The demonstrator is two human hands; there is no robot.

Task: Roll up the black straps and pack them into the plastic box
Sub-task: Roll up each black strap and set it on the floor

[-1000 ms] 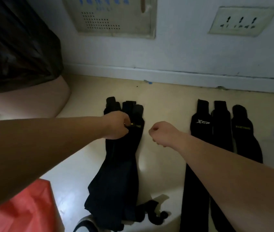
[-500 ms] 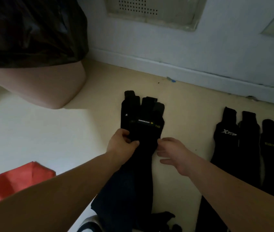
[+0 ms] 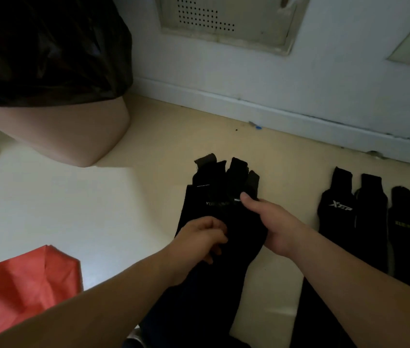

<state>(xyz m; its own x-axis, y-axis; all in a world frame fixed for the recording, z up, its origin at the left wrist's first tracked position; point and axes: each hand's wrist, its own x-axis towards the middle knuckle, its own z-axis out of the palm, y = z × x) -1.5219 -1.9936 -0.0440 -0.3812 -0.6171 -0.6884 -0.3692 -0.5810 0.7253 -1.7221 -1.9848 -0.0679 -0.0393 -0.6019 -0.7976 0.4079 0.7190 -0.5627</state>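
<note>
Sorting stage: strap pile [image 3: 239,172] on floor [image 3: 199,136], nothing rolled. Left hand [image 3: 200,237] fingers curled, pinching fabric; right hand [image 3: 274,222] thumb atop, fingers gripping edge. Next: free 1 strap, roll tightly.

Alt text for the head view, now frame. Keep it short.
Two hands work a pile of black straps on a pale floor: the left hand bunches the fabric, the right hand holds its edge, thumb on top. To the right, three more straps lie flat side by side; a red bag sits at lower left.
</note>
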